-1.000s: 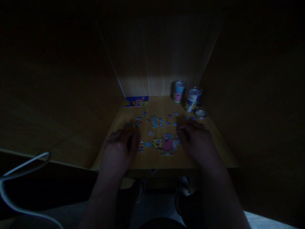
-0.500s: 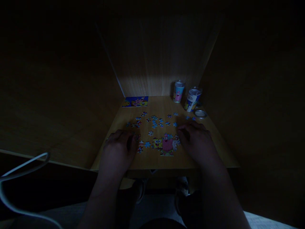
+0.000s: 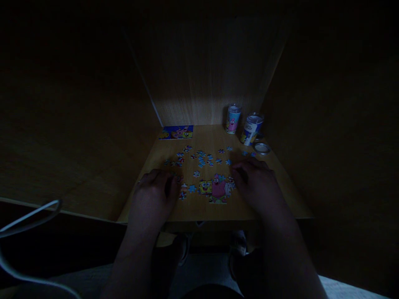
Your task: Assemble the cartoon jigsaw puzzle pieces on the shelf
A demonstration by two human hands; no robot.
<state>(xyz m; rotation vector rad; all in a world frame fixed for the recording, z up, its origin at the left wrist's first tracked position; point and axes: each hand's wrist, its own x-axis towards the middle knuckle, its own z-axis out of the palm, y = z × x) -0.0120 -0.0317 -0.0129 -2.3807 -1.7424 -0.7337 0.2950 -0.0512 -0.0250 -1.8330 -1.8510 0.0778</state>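
Observation:
In dim light, a partly joined jigsaw section (image 3: 218, 189) with a yellow and a pink cartoon figure lies near the table's front edge. My right hand (image 3: 254, 178) rests at its right end, thumb and fingers curled together; whatever lies between the tips is hidden. On the left, my left hand (image 3: 157, 189) is curled with its fingertips beside loose pieces, and I cannot make out what it pinches, if anything. Close to its thumb are a small cluster of pieces (image 3: 183, 194) and a blue piece (image 3: 192, 188). More loose jigsaw pieces (image 3: 201, 160) are scattered beyond both hands.
A blue picture card (image 3: 176, 132) lies at the back left of the wooden table (image 3: 199, 212). Two cartoon-printed cans (image 3: 233, 119) (image 3: 252, 129) stand at the back right, with a round lid (image 3: 262, 148) beside them. Wooden panels enclose the table. A white cable (image 3: 34, 280) hangs lower left.
The view has shifted very slightly. Both hands keep nearly the same pose and place, and the jigsaw pieces show no clear movement.

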